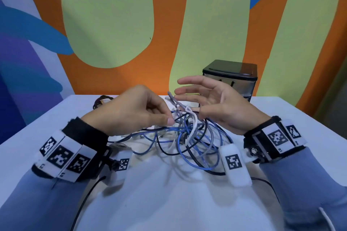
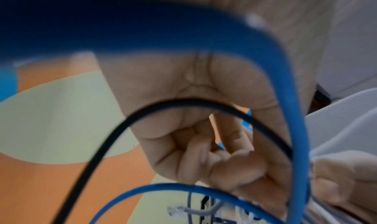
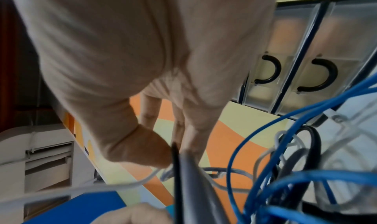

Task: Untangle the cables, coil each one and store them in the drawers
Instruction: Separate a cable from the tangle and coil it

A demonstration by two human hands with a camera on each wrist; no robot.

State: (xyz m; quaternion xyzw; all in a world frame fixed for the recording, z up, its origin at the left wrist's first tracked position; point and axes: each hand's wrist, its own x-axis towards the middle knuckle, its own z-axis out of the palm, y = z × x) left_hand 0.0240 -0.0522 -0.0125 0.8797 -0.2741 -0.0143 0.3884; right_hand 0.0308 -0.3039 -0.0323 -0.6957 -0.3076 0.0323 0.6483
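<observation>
both arms wear light blue long sleeves [image 1: 47,199] with dark cuffs at the wrists. each wrist carries a black strap ringed with white blocks printed with black square-pattern markers: the left band [image 1: 62,157], the right band [image 1: 277,137]. a white box with its own marker hangs under each wrist [image 1: 234,165]. a small round lens with a metal rim [image 1: 253,150] sits on the right mount. thin black cables [image 1: 84,200] trail from the left rig.

A knot of blue, black, grey and white cables [image 1: 189,137] hangs tangled just below the fingers [image 1: 161,118], some strands lifted; the closed, translucent drawers [image 1: 236,84] stand beyond them.
</observation>
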